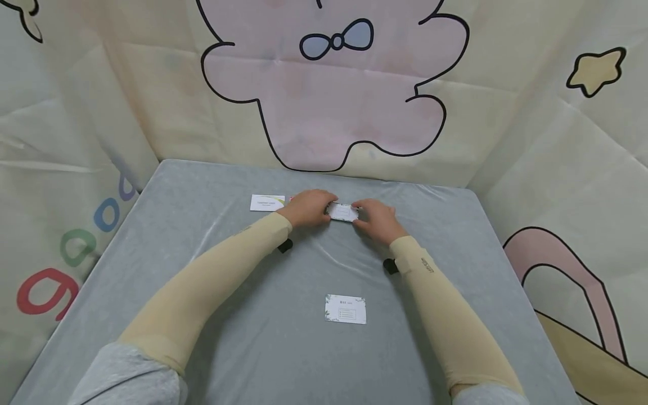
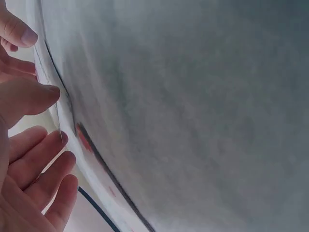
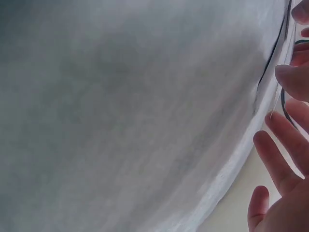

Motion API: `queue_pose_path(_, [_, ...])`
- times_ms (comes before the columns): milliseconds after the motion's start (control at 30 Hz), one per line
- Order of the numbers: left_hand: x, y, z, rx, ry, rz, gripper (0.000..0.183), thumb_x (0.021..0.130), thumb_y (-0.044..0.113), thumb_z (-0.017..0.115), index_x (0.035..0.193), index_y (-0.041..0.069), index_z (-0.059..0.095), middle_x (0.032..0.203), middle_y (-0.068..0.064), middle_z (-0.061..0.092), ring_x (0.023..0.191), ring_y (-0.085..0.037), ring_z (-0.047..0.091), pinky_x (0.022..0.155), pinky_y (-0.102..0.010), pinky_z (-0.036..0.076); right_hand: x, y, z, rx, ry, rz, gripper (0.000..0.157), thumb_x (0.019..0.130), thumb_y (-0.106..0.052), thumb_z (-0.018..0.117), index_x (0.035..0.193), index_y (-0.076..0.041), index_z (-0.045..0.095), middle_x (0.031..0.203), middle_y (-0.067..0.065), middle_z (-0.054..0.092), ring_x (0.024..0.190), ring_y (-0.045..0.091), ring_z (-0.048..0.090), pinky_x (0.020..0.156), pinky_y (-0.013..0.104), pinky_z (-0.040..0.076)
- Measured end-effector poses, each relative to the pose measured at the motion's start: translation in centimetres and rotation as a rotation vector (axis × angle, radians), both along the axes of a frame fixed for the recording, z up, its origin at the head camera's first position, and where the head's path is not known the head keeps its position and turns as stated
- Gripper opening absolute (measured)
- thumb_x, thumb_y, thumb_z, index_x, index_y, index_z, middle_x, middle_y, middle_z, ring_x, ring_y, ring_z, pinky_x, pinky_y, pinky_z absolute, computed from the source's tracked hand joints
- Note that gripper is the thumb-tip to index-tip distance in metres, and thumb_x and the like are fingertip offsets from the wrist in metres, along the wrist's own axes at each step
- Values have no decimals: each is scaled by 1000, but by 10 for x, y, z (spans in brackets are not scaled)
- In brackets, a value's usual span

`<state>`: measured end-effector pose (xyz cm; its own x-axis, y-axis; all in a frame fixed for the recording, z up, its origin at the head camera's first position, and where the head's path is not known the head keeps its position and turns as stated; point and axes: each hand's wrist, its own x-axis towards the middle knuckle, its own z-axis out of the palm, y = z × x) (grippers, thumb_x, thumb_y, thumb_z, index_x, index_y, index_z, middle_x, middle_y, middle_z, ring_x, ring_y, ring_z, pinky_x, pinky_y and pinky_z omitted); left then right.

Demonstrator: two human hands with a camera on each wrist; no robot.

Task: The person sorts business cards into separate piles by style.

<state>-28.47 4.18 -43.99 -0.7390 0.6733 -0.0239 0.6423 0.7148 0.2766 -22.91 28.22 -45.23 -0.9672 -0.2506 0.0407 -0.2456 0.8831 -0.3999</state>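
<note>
A small white card [image 1: 343, 212] with a dark leafy border is held by both hands above the far part of the table. My left hand [image 1: 310, 208] pinches its left end between thumb and fingers, and my right hand [image 1: 379, 220] pinches the right end. From the left wrist, the card shows only as a thin edge by the thumb [image 2: 41, 99]. A similar thin edge runs past the thumb [image 3: 294, 82] in the right wrist view. Its lower face is hidden.
A white card with a green-yellow corner [image 1: 267, 203] lies left of my left hand. A red-marked piece [image 1: 291, 198] is mostly hidden behind that hand. Closer to me lies another leaf-bordered card [image 1: 345, 309]. Printed curtains [image 1: 324, 112] surround the grey cloth-covered table [image 1: 283, 349].
</note>
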Motion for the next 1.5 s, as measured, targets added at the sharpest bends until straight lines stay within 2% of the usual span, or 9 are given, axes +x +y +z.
queue_pose_path(200, [-5,-2,1,-3,-24,0,56,101,26,74,154,11,60,149,-7,67,133,-24,65,112,-46,54,-7,0,1,-4,-28,-6,46,102,-25,76,145,-13,66,153,13,64,146,35,56,103,61,36])
queue_pose_path(400, [-9,2,0,-16,-6,-24,57,103,29,75,154,11,59,151,-9,65,139,-26,62,116,-47,52,-10,2,1,-11,-41,-13,47,101,-23,78,145,-12,66,152,13,65,145,35,57,104,63,36])
queue_pose_path(533, [-10,4,-2,-23,-12,-19,56,102,28,75,154,10,59,146,-9,67,133,-25,64,114,-45,53,-12,2,1,-9,-49,-7,48,100,-23,77,145,-12,66,153,13,64,146,35,56,107,66,36])
queue_pose_path(700, [-10,6,-2,-39,-41,-6,55,103,27,74,153,10,60,144,-8,66,130,-24,64,113,-46,53,-12,0,0,-4,-84,-13,49,101,-24,77,147,-12,65,155,12,62,148,34,54,107,64,36])
queue_pose_path(1067, [-9,7,-2,-30,-31,14,58,104,28,72,156,9,56,151,-11,62,138,-27,61,116,-48,52,-12,5,-4,-42,-40,-9,46,99,-23,78,143,-15,68,154,10,64,146,34,56,106,65,35])
queue_pose_path(1200, [-5,5,-5,-39,-11,22,65,103,33,72,159,8,52,156,-12,59,144,-28,58,121,-47,49,-9,7,-5,-40,-54,-1,48,99,-25,78,145,-15,66,157,11,62,149,34,54,109,66,34])
queue_pose_path(1333, [3,2,-6,-1,21,11,65,102,35,73,158,8,53,152,-12,61,141,-29,59,119,-46,49,-2,9,-3,-41,-68,-2,50,99,-26,79,146,-15,65,157,11,61,149,35,54,111,66,35])
queue_pose_path(1433, [17,-3,-3,34,34,-12,65,102,36,73,156,7,54,150,-12,62,140,-29,60,119,-45,50,13,10,2,-35,-79,6,55,96,-27,82,147,-16,64,155,12,63,144,35,57,113,66,34])
queue_pose_path(1500, [31,-8,-1,61,33,-37,66,102,39,72,156,6,54,150,-13,63,140,-30,60,120,-44,49,27,9,5,-23,-79,22,59,95,-28,83,149,-16,63,153,12,64,141,35,60,114,68,33])
